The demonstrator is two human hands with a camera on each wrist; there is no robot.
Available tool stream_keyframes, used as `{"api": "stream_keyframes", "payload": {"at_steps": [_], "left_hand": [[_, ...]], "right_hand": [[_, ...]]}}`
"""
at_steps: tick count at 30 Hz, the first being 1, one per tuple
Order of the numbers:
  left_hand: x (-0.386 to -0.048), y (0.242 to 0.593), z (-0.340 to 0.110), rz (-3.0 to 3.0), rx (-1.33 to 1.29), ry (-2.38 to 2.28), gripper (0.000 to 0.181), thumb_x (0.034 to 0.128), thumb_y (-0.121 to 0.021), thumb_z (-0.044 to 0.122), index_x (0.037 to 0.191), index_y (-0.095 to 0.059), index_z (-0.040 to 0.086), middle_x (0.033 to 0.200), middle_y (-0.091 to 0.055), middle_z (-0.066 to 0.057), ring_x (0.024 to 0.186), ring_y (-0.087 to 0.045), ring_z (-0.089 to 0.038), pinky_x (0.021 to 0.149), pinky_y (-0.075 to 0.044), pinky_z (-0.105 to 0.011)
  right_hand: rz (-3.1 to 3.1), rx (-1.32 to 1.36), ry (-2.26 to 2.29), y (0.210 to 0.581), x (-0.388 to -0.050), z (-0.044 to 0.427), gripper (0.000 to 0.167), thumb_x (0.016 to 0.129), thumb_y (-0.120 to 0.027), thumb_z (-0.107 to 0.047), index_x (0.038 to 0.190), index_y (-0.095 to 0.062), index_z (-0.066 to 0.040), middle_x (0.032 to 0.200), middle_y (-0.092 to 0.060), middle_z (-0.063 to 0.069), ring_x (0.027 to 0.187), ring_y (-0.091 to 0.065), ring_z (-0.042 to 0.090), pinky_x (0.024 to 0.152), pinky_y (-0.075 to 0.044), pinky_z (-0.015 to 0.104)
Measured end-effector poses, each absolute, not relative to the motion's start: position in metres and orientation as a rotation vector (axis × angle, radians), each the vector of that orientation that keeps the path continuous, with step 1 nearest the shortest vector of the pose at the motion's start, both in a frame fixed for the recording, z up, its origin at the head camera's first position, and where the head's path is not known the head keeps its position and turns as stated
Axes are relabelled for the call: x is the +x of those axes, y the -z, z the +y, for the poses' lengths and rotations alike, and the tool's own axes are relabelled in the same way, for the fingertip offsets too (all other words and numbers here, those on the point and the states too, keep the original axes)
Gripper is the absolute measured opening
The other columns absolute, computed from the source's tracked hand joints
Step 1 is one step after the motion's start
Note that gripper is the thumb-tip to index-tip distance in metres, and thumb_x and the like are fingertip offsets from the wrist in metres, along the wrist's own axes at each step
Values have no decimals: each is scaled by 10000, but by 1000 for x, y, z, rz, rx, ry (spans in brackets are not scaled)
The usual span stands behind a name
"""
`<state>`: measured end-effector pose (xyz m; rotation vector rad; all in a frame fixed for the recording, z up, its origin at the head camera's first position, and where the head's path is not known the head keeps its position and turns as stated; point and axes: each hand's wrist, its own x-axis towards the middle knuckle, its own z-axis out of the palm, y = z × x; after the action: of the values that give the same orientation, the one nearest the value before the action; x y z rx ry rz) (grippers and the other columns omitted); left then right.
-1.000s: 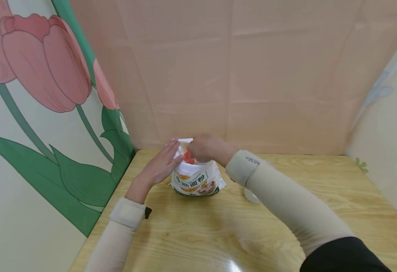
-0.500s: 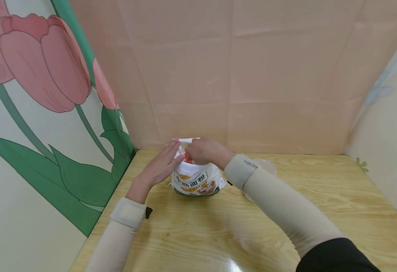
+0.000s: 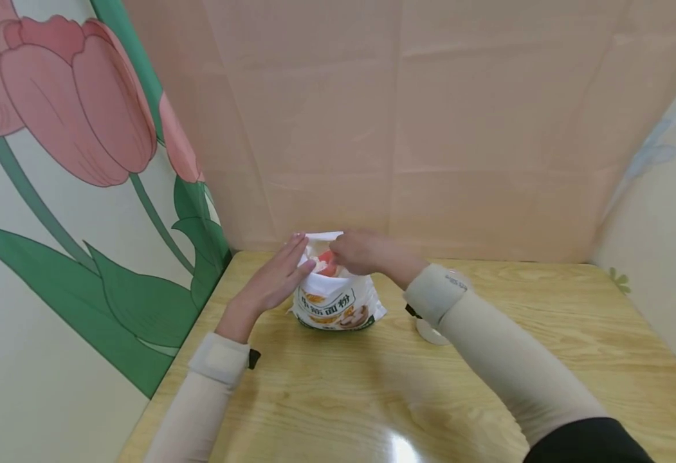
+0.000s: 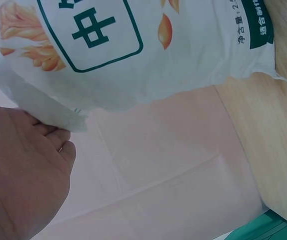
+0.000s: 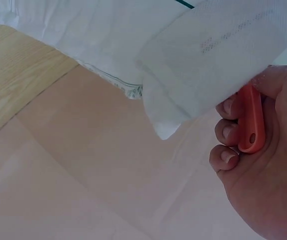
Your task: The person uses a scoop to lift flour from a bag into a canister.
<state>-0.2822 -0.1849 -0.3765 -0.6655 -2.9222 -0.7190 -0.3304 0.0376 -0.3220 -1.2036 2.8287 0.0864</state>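
Observation:
A white flour bag with its top folded outward stands open on the table. My left hand holds the bag's rim on the left side; in the left wrist view its fingers curl at the folded edge. My right hand is over the mouth of the bag and grips an orange-red scoop. White flour shows beside the scoop, inside the opening. In the right wrist view the scoop's handle lies between the fingers and palm, next to the bag's folded edge.
A clear round container stands right of the bag, partly hidden by my right forearm. The wooden table meets a pink-covered wall at the back. A wall with painted tulips rises at the left.
The right hand has moved slightly right and up at the bag's mouth, and more of the scoop shows, with flour at it. The left hand keeps its place on the rim.

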Motion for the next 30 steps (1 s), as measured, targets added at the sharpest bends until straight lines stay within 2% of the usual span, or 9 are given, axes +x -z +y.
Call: {"api": "stream_keyframes", "payload": {"at_steps": [4, 7, 13, 24, 30], "left_hand": [[-282, 377, -186, -2920, -670, 713, 815, 1029, -187, 683, 1640, -120, 147, 1712, -25, 5, 1575, -2, -193, 1263, -123, -462], [-282, 377, -186, -2925, -664, 717, 822, 1024, -177, 693, 1641, -113, 153, 1712, -18, 14, 1571, 18, -169, 1265, -117, -456], [-280, 376, -185, -2930, -655, 736, 824, 1024, -181, 692, 1641, -112, 150, 1710, -7, 21, 1564, 40, -136, 1266, -107, -444], [-278, 377, -185, -2925, -648, 751, 795, 1037, -196, 668, 1641, -114, 159, 1713, -24, 17, 1563, 43, -132, 1265, -111, -452], [-279, 379, -185, -2924, -645, 756, 762, 1052, -210, 634, 1642, -107, 163, 1710, -14, 33, 1562, 48, -128, 1265, -112, -454]], "right_hand": [[2849, -1191, 34, 320, -329, 50, 181, 1054, -515, -234, 1004, -639, -112, 1016, -669, 78, 968, -633, 271, 872, -524, 446], [2861, -1193, 110, 317, -326, 59, 178, 1056, -511, -224, 1026, -638, -103, 1029, -655, 85, 985, -615, 274, 884, -516, 450], [2893, -1236, 222, 318, -321, 71, 205, 1063, -511, -265, 1008, -633, -110, 1004, -638, 69, 967, -598, 259, 865, -509, 435], [2960, -1194, 413, 336, -318, 81, 252, 1076, -495, -293, 1088, -638, -86, 1083, -649, 84, 1074, -583, 269, 986, -486, 445], [3000, -1192, 471, 345, -319, 82, 212, 1064, -522, -268, 1033, -624, -85, 949, -614, 56, 965, -564, 251, 891, -495, 425]]}}
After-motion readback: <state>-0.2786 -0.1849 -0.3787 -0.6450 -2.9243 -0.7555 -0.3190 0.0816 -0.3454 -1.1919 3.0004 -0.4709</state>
